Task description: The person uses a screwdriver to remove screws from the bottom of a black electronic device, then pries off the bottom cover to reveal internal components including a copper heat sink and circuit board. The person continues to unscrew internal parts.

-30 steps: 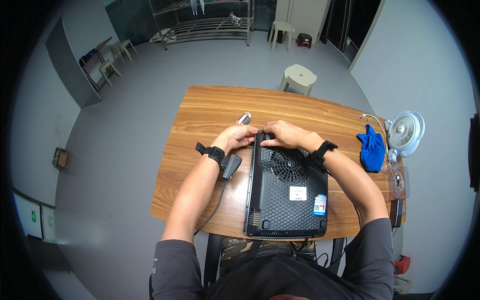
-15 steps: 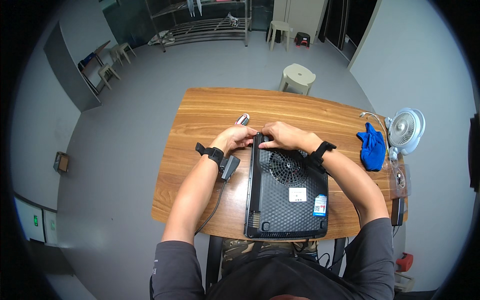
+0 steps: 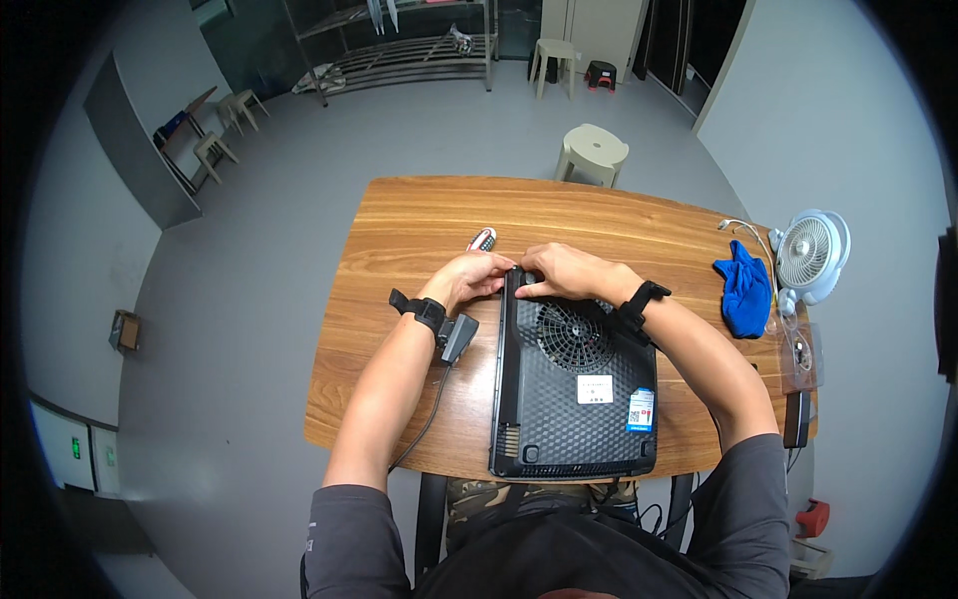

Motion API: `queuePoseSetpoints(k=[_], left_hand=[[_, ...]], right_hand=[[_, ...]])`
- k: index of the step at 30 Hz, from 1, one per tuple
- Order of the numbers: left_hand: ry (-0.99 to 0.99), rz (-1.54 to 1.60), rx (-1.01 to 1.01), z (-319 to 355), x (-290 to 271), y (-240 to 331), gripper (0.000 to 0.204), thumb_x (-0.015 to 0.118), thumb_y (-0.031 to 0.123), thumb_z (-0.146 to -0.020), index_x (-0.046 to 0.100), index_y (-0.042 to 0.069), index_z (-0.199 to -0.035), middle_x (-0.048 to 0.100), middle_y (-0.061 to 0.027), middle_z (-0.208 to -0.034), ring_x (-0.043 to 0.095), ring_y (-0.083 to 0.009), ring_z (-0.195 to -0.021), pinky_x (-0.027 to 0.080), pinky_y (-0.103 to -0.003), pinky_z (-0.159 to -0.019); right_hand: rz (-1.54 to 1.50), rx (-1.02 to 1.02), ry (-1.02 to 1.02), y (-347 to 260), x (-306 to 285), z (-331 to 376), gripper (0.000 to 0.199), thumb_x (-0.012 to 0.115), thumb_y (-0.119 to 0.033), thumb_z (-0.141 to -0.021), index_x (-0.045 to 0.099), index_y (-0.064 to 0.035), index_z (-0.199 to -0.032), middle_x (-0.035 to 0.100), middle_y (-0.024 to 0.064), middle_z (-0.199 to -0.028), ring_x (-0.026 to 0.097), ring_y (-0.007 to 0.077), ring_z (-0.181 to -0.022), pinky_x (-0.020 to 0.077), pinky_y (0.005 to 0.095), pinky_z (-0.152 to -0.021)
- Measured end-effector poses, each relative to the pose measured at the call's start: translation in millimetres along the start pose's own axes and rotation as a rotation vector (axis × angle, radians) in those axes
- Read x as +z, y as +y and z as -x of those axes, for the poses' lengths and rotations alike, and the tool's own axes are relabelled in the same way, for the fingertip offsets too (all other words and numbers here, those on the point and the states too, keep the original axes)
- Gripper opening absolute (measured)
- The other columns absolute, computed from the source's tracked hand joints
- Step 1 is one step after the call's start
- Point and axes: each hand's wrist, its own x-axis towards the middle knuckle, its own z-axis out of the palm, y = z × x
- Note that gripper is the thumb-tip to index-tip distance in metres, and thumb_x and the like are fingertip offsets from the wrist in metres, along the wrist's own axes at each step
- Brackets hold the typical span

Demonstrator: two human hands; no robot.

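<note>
- The wooden table is the largest thing near the person; a beige stool stands beyond its far edge.
- The flat black device, of laptop shape, lies on the table in front of the person, close to the near edge. Its upper face has a textured surface and a round fan grille.
- The white desk fan is at the right side, beside a crumpled blue cloth.
- The right hand is bent over the far left corner of the device, thumb on the upper face; what its fingers pinch, I cannot tell.
- The left hand has its fingertips gathered at the same corner, near the right hand; whether they pinch something, I cannot tell.
- The small handset with buttons lies just beyond the left hand.
</note>
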Motion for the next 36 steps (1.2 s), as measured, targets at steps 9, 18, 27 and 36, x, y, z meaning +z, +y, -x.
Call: queuePoseSetpoints(k=[9,18,27,36], left_hand=[[-0.027,-0.050,0.017,17.7,3.8,10.4,0.014,0.064,0.015,-0.099,0.072,0.004,-0.102,0.072,-0.0033,-0.086,0.066,-0.0064,-0.061,0.050,-0.016,-0.047],[-0.056,-0.123,0.007,13.6,6.3,13.1,0.009,0.068,0.017,-0.098,0.069,0.009,-0.101,0.068,0.0012,-0.084,0.061,-0.0074,-0.065,0.052,-0.020,-0.057],[-0.018,-0.173,-0.012,10.1,5.9,15.8,0.009,0.067,0.018,-0.097,0.070,0.011,-0.101,0.069,0.0012,-0.083,0.062,-0.0076,-0.062,0.053,-0.020,-0.058],[0.092,-0.268,-0.063,5.9,10.8,22.8,0.014,0.072,0.020,-0.092,0.065,0.012,-0.083,0.065,0.0033,-0.071,0.060,-0.0086,-0.060,0.051,-0.022,-0.056]], right_hand=[[0.009,-0.097,0.089,11.5,8.6,-0.1,0.057,0.067,-0.051,-0.094,0.061,0.0065,-0.090,0.064,0.0222,-0.089,0.063,0.0412,-0.085,0.0514,0.0469,-0.079],[-0.008,-0.073,0.070,17.8,12.7,-2.9,0.053,0.070,-0.046,-0.092,0.064,0.0063,-0.101,0.067,0.0234,-0.097,0.064,0.0432,-0.092,0.0518,0.0469,-0.083],[0.008,-0.033,0.054,18.7,13.2,-3.9,0.050,0.071,-0.044,-0.093,0.065,0.0050,-0.101,0.067,0.0224,-0.096,0.065,0.0424,-0.090,0.0521,0.0468,-0.081],[0.025,-0.055,0.054,13.1,12.4,-4.2,0.055,0.069,-0.048,-0.093,0.061,0.0059,-0.096,0.065,0.0217,-0.093,0.064,0.0428,-0.090,0.0510,0.0478,-0.080]])
